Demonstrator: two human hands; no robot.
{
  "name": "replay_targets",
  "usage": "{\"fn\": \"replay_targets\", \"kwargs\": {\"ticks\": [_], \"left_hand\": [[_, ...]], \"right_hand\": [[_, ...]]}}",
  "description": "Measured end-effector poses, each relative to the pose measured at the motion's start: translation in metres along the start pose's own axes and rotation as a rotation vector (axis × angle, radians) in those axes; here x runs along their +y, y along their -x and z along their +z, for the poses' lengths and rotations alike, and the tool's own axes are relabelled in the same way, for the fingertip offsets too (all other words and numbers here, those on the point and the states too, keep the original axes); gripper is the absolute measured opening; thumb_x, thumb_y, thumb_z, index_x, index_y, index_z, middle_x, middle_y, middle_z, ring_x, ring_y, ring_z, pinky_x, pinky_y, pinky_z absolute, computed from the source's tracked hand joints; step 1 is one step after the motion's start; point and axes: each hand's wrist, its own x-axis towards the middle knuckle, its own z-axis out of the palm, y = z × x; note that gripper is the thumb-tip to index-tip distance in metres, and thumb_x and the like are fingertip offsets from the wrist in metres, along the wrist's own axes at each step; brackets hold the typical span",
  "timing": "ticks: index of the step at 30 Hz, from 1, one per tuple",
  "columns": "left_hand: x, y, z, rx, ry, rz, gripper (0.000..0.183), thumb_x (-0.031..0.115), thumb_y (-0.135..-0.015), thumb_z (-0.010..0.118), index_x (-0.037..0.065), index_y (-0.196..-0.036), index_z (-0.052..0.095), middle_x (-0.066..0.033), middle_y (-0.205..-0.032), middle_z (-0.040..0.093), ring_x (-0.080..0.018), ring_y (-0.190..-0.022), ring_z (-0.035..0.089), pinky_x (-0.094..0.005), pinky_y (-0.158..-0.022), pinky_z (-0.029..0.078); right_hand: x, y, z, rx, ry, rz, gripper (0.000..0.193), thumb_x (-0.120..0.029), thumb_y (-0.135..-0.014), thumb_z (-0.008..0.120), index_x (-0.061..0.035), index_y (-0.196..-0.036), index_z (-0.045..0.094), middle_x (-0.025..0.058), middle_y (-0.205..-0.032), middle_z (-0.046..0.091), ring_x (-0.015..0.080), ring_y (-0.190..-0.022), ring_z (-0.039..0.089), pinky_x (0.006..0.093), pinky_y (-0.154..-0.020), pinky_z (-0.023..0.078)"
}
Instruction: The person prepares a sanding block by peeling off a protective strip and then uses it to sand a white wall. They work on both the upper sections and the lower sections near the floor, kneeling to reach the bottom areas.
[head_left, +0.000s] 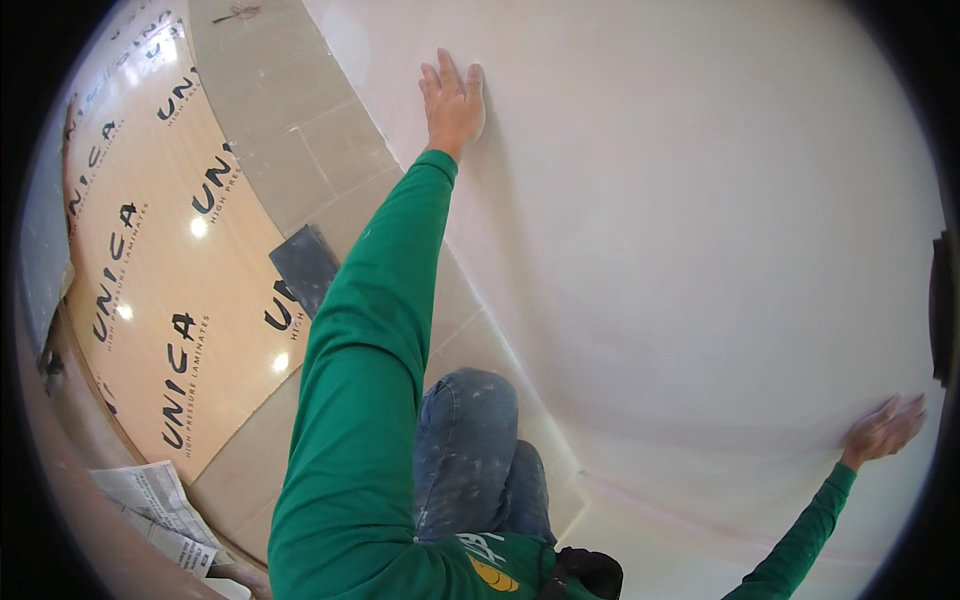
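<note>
A large, smooth, whitish surface (680,230) fills the right half of the view and meets the floor tiles along its left edge. My left hand (455,105) lies on it near the top with fingers stretched out. It holds nothing. Far to the right, my right hand (883,432) is at the same surface, fingers extended and nothing visible in them; whether the palm touches is hard to tell. Both arms wear green sleeves. A dark grey rectangular pad (305,268) lies left of my left forearm, partly hidden by it.
Beige floor tiles (310,160) run along the whitish surface. Wood-coloured sheeting (160,270) with dark print covers the floor at left. Newspaper sheets (165,505) lie at lower left. My dusty jeans knees (470,440) are beside the surface's edge. A dark object (941,310) stands at the right rim.
</note>
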Motion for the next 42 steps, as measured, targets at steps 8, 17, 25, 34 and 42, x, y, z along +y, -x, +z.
{"fn": "replay_targets", "kwargs": {"ticks": [8,17,25,34,42], "left_hand": [[-0.067,0.065,-0.034,-0.349,-0.308,0.157,0.080,0.053,-0.103,0.059,0.009,-0.164,0.033,-0.0330,-0.166,0.030,-0.0478,-0.157,0.025,-0.0593,-0.126,0.024],[-0.151,0.135,-0.245,-0.293,-1.328,-0.244,0.092,0.036,-0.086,0.082,0.007,-0.161,0.037,-0.0236,-0.162,0.042,-0.0455,-0.152,0.036,-0.0702,-0.119,0.028],[-0.176,0.126,-0.283,-0.408,-1.242,-0.271,0.051,0.032,-0.082,0.086,0.006,-0.123,0.069,-0.0163,-0.117,0.072,-0.0359,-0.113,0.067,-0.0477,-0.095,0.055],[-0.114,0.123,-0.251,0.068,-0.247,-0.005,0.039,0.041,-0.101,0.072,0.004,-0.098,0.061,-0.0076,-0.075,0.053,-0.0204,-0.069,0.052,-0.0377,-0.064,0.047],[0.016,0.139,0.027,0.050,0.545,0.096,0.063,0.028,-0.108,0.058,0.003,-0.161,0.034,-0.0244,-0.153,0.050,-0.0361,-0.140,0.050,-0.0431,-0.119,0.034]], "right_hand": [[0.006,0.002,0.003,0.001,-0.031,-0.020,0.056,-0.047,-0.110,0.047,-0.0126,-0.155,0.054,0.0095,-0.160,0.051,0.0328,-0.154,0.036,0.0492,-0.127,0.025],[0.001,-0.001,0.002,0.025,-0.017,-0.035,0.056,-0.046,-0.110,0.049,-0.0164,-0.158,0.050,0.0120,-0.160,0.050,0.0333,-0.154,0.036,0.0494,-0.127,0.025],[-0.018,-0.009,-0.004,0.064,-0.032,-0.041,0.055,-0.046,-0.111,0.049,-0.0191,-0.159,0.049,0.0140,-0.164,0.045,0.0346,-0.155,0.034,0.0511,-0.128,0.023],[-0.015,-0.007,-0.008,0.073,-0.014,-0.041,0.057,-0.051,-0.111,0.045,-0.0226,-0.160,0.047,0.0136,-0.166,0.042,0.0331,-0.155,0.033,0.0497,-0.127,0.022],[-0.020,-0.015,-0.004,0.086,-0.046,0.006,0.053,-0.047,-0.111,0.048,-0.0203,-0.157,0.052,0.0125,-0.165,0.044,0.0336,-0.155,0.034,0.0489,-0.126,0.024]]}}
